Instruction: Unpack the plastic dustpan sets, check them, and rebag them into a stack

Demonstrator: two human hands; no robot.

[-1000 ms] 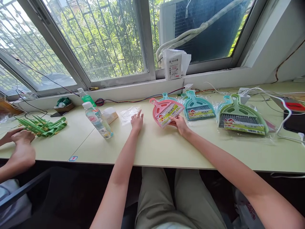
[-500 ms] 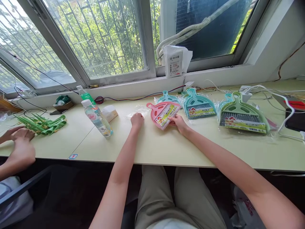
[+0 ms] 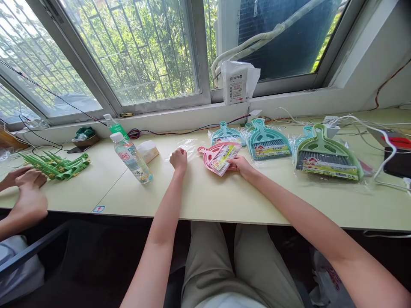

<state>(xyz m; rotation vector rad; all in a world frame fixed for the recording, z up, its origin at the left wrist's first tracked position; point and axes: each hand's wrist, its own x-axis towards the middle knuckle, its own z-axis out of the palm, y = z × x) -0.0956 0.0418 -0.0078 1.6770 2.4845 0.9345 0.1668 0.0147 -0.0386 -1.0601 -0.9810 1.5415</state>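
One pink dustpan-and-brush set, with printed label, mid-length on the tabletop, between its far and near edges; held at its right side by the right hand, thumb above, fingers closed on it. One left hand, fingers curled inward, beside a clear plastic bag; whether it grips the bag cannot be told. Two teal sets, wrapped, toward the far edge. One green set, wrapped, toward the right end. One pink-labelled bottle, upright, left of the left hand.
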